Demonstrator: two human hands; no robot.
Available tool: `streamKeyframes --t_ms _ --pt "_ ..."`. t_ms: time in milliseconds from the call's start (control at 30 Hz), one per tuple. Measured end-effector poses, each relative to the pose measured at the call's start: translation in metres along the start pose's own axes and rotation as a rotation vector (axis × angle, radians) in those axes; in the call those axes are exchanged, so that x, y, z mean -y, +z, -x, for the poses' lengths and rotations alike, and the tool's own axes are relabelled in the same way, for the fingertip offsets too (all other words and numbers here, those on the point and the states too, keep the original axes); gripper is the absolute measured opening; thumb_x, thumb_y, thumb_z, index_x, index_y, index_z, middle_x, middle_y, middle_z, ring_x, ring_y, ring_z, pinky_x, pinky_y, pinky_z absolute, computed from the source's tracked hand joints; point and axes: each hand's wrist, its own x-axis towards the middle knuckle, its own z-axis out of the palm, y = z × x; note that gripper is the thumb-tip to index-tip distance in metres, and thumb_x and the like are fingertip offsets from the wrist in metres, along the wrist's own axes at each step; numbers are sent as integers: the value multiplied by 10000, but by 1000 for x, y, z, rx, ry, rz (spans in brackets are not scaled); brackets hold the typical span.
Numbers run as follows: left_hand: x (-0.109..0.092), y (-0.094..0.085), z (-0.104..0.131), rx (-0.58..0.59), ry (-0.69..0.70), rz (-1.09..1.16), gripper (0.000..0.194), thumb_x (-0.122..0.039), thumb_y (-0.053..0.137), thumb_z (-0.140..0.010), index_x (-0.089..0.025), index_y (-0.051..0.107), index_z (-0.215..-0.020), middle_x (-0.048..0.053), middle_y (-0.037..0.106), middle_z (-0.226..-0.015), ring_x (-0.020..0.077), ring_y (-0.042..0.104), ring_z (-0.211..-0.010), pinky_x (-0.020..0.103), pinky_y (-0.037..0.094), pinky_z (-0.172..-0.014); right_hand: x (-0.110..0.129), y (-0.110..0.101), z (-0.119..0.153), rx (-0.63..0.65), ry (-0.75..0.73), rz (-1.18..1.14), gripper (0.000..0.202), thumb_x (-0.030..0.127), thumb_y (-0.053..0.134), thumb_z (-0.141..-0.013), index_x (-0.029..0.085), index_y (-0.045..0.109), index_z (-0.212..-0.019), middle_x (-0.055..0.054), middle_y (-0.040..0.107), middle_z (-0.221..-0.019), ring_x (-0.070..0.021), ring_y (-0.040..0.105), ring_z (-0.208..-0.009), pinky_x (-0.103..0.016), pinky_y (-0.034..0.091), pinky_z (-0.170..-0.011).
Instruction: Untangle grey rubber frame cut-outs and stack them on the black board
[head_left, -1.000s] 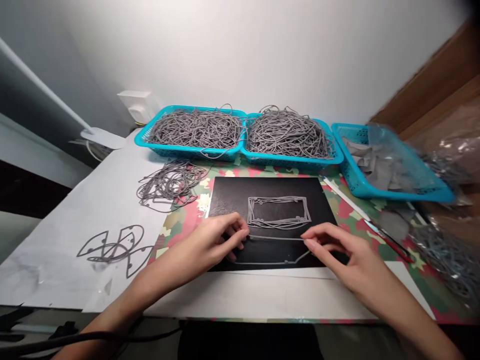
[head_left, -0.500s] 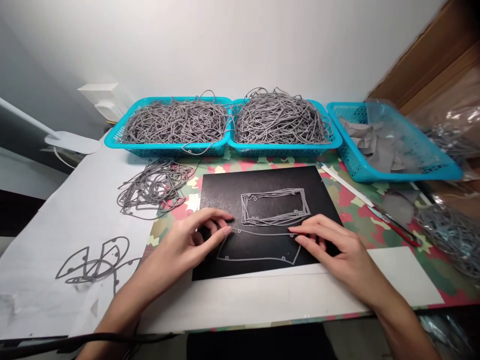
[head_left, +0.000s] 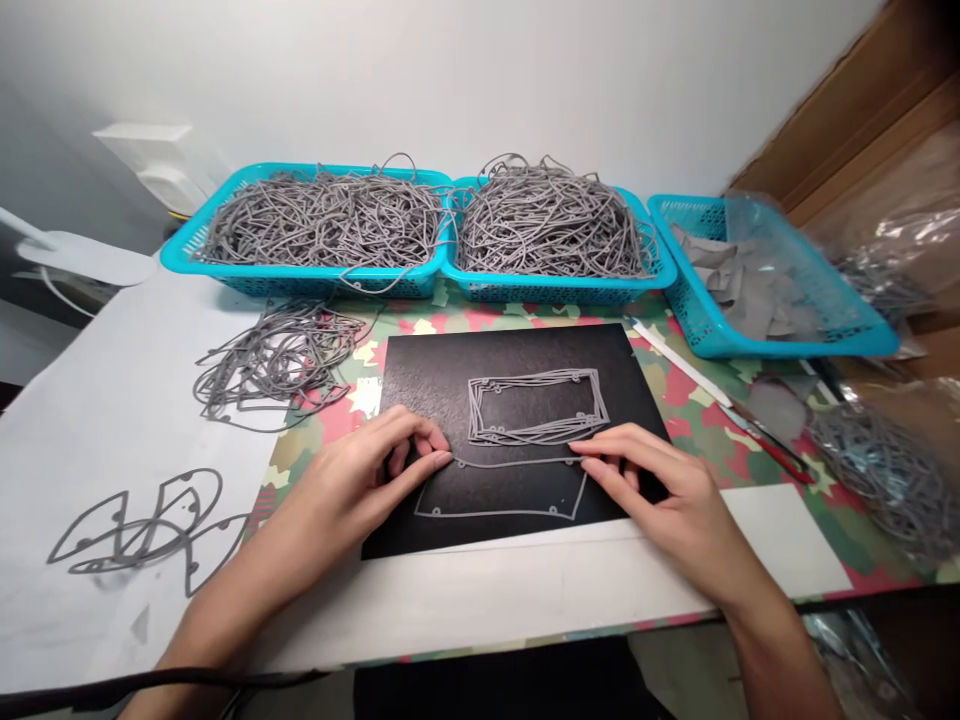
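A thin grey rubber gasket [head_left: 517,463], shaped like a rectangular frame with small round tabs, lies in front of me. My left hand [head_left: 375,470] pinches its upper left corner between thumb and index finger. At the upper right corner, my right hand [head_left: 667,480] has thumb and fingertips closed on the gasket. Its lower edge hangs or rests toward me over a black mat [head_left: 424,375]; I cannot tell whether it touches. Just beyond it, a stack of similar gaskets [head_left: 540,437] lies on the mat, edges loosely lined up.
Two blue baskets [head_left: 315,270] heaped with grey gaskets stand at the back. A third blue basket [head_left: 795,345] holds grey flat pieces. Loose gaskets [head_left: 281,360] lie left of the mat, more [head_left: 150,540] nearer me. A red-handled tool [head_left: 780,455] lies right.
The whole view has shifted, so the scene sits further left. Both hands keep their pinch on the gasket, whose near right corner now looks squarer.
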Motion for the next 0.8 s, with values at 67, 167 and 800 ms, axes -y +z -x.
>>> streamKeyframes --t_ms 67,167,800 --pt "0 0 2 9 15 -36 250 -499 595 -1131 -273 698 -1100 -27 665 -889 150 547 -690 276 416 -614 -1 0 0 2 1 7 174 308 682 -1119 328 807 -1238 -2 745 -1122 -127 620 -817 -263 513 -714" --pt "-2 0 4 9 19 -80 249 -484 549 -1152 -268 664 -1108 -40 626 -809 152 532 -641 282 389 -593 -2 0 1 1 -5 6 173 311 675 -1124 314 802 -1241 -17 741 -1127 -142 640 -852 -278 518 -726" --pt "-35 1 0 61 16 -46 234 -442 415 -1183 -285 579 -1125 -40 705 -872 171 677 -730 294 491 -692 8 -8 -3 66 38 -427 139 355 670 -1117 284 785 -1149 -27 677 -1092 -164 795 -875 -269 702 -676"
